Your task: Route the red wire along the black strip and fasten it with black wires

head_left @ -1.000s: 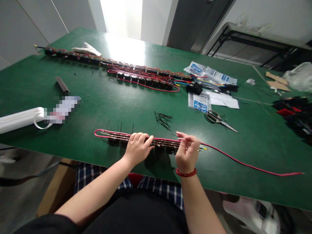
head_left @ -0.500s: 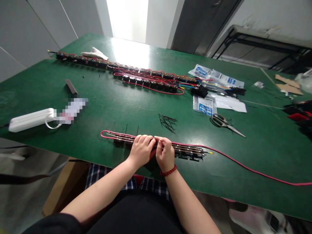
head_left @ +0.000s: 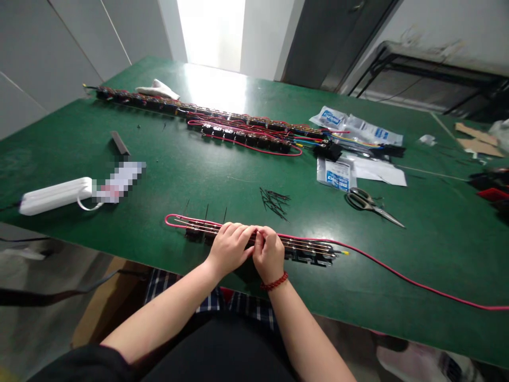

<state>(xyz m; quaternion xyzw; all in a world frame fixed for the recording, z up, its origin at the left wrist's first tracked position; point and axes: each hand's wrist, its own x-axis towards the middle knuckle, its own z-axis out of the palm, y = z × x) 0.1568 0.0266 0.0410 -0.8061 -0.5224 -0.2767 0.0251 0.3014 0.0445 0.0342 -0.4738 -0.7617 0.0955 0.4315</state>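
Note:
A long black strip of modules [head_left: 308,253] with thin copper rods along its top lies at the table's near edge. A red wire [head_left: 382,267] runs along its far side and loops back at the left end. Three thin black cable ties [head_left: 207,211] stick up from the strip's left part. Over the middle of the strip, my left hand [head_left: 231,245] is closed, fingers bent across it and the wire. My right hand [head_left: 269,255], with a red bead bracelet, is pinched against the left fingertips. Whatever sits between the right fingertips is hidden.
Loose black cable ties [head_left: 274,203] lie in a pile beyond my hands. Scissors [head_left: 374,207] rest to the right, near plastic bags [head_left: 338,174]. Farther back are longer wired strips [head_left: 246,139]. A white power strip [head_left: 55,196] is at left.
Both hands stay at the middle of the strip, fingers drawn slightly closer together. The whole view has shifted a little.

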